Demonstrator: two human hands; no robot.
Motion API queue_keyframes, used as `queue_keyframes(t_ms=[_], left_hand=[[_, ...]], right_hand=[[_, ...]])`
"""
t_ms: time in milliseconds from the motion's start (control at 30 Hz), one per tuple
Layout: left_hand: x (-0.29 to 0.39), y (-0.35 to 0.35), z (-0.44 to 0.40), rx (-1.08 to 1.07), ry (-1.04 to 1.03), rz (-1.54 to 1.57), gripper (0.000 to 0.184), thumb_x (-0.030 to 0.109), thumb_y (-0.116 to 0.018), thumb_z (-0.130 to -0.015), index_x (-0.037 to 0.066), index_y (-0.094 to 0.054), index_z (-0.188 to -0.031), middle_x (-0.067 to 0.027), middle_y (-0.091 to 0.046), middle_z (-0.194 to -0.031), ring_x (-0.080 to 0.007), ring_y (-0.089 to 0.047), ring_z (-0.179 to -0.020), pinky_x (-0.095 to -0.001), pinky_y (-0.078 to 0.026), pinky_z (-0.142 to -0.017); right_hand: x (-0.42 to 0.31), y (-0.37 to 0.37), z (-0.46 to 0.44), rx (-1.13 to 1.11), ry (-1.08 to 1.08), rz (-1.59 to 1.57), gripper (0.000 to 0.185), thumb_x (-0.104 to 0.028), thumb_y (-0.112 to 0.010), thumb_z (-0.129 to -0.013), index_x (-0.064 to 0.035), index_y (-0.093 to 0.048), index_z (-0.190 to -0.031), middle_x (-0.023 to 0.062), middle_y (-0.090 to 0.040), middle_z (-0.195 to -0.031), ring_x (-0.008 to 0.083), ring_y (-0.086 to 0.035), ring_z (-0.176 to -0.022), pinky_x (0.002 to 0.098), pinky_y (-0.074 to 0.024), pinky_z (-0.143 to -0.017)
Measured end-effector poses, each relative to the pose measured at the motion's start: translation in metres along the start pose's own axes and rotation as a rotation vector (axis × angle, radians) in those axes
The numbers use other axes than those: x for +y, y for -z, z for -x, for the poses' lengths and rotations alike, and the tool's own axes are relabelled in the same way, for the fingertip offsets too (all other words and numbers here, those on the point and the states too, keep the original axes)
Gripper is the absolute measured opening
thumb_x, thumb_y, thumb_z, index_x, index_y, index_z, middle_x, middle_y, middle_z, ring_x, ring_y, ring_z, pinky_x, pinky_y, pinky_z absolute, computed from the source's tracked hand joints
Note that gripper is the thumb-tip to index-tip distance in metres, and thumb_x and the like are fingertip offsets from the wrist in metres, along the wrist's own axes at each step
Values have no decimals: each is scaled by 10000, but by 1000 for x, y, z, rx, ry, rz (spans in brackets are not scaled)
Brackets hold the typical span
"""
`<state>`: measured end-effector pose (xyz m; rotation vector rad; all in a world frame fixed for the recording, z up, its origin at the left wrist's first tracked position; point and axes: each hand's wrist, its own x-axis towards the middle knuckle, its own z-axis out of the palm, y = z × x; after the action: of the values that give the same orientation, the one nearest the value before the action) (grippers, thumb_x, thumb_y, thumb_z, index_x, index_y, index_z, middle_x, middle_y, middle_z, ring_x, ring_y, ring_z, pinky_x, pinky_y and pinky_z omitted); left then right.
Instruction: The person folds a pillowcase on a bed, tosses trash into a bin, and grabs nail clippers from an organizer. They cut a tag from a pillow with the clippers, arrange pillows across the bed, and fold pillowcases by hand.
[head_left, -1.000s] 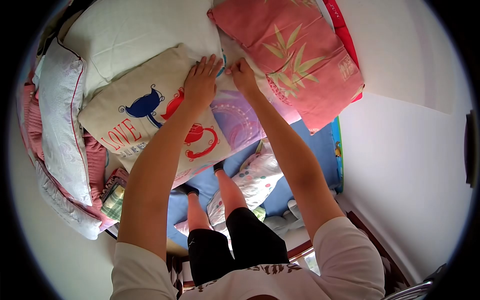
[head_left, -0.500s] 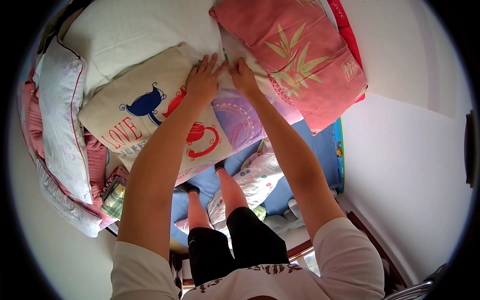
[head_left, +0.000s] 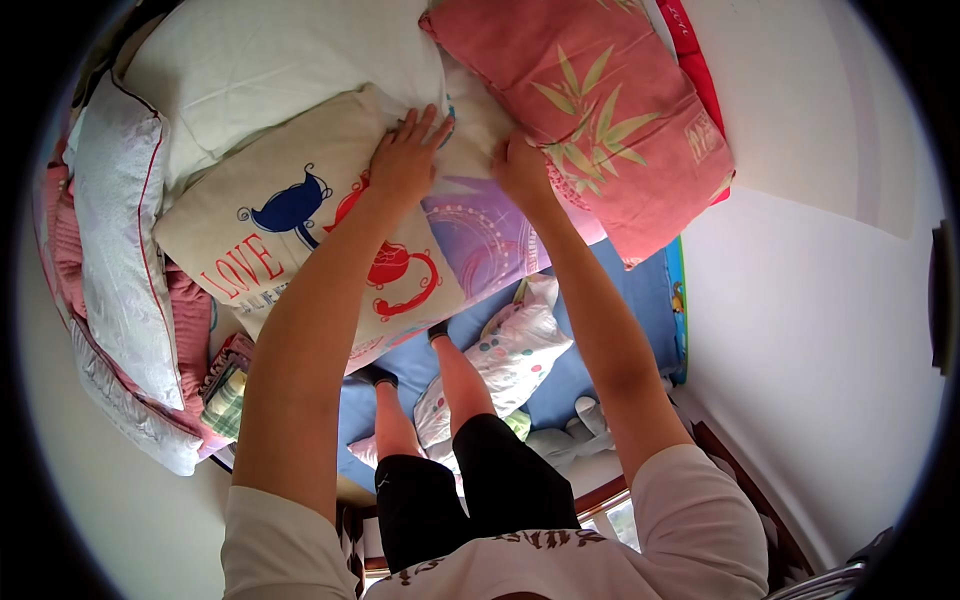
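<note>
My left hand lies with fingers spread on the upper right edge of a cream pillow printed with blue and red cats and the word LOVE. Its fingertips touch the white pillow behind. My right hand is closed beside the left edge of a pinkish-red pillow with a leaf print. Whatever its fingers may grip is hidden. Between the hands, a purple patterned fabric with a cream upper part shows under the pillows.
A silvery pillow with red piping leans at the left, over pink ribbed bedding. Dotted white fabric lies on the blue mattress by my feet. A white wall rises at the right.
My right hand has moved right and slightly down, away from my left hand toward the pinkish-red pillow. My left hand has hardly moved.
</note>
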<state>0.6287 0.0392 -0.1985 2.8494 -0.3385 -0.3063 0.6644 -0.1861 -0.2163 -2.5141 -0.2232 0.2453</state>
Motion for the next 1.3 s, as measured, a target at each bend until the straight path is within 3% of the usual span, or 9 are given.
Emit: queue_keyframes(t_ms=[67, 133, 267, 333, 367, 433, 633, 733, 1300], left_hand=[[-4, 0, 0, 3, -14, 35, 813, 102, -614, -900, 262, -289, -1627, -85, -284, -1689, -315, -328, -1528, -506, -415, -1126], [-9, 0, 0, 6, -27, 69, 816, 83, -607, -895, 245, -286, -1627, -92, -287, -1686, -324, -330, -1527, -506, -426, -1117], [-13, -1, -2, -65, -36, 121, 834, 117, -649, -886, 246, -286, -1626, -67, -263, -1696, -298, -293, -1546, -489, -405, -1146], [-14, 0, -3, -80, -34, 138, 838, 117, -656, -881, 251, -293, -1625, -70, -254, -1699, -303, -289, -1548, -495, -407, -1145], [-14, 1, -3, -80, -38, 158, 839, 123, -663, -879, 258, -300, -1623, -73, -243, -1702, -310, -287, -1548, -499, -405, -1147], [-11, 3, -3, -80, -40, 178, 840, 129, -671, -876, 265, -306, -1621, -76, -232, -1706, -316, -286, -1547, -504, -403, -1149], [-2, 3, 1, -63, 7, 70, 814, 193, -682, -885, 288, -331, -1614, -74, -224, -1708, -311, -278, -1550, -507, -387, -1163], [1, 3, -1, -70, 24, 30, 798, 225, -686, -890, 298, -347, -1609, -67, -214, -1713, -299, -269, -1554, -499, -383, -1166], [7, 1, -3, -83, 48, -72, 797, 238, -686, -895, 304, -341, -1610, -43, -214, -1715, -279, -274, -1553, -508, -412, -1128]], right_hand=[[-10, 7, -5, -74, -30, 109, 261, -228, -635, -981, 26, -605, -1034, 147, -679, -780, 260, -663, -692, 355, -490, -613], [-17, 10, -15, -589, -172, -326, 283, -249, -624, -982, 9, -691, -1077, 147, -689, -760, 274, -672, -689, 360, -495, -614], [-38, 1, -22, -716, -240, -657, 327, -305, -647, -1008, -11, -723, -1129, 45, -686, -746, 151, -653, -759, 321, -486, -641], [-44, -12, -23, -180, -65, -736, 281, -258, -601, -1030, -34, -725, -1144, 101, -696, -726, 198, -701, -752, 341, -507, -627], [-45, -15, -22, -181, -65, -738, 281, -258, -601, -1030, -34, -725, -1144, 101, -696, -726, 198, -701, -752, 341, -507, -627], [-53, -12, -20, 136, 237, 13, 228, -198, -558, -1033, -44, -724, -1060, 173, -702, -733, 312, -725, -721, 416, -534, -600], [-48, 1, -32, -40, 206, 379, 220, -241, -568, -998, -80, -660, -879, 187, -683, -708, 402, -690, -673, 492, -551, -584], [-44, -2, -22, -120, 362, 312, 228, -271, -583, -975, -91, -658, -857, 190, -671, -689, 395, -685, -657, 497, -547, -576], [-45, -21, -1, 12, 234, 102, 193, -207, -644, -934, -67, -622, -803, 193, -657, -660, 397, -668, -610, 500, -541, -553]])
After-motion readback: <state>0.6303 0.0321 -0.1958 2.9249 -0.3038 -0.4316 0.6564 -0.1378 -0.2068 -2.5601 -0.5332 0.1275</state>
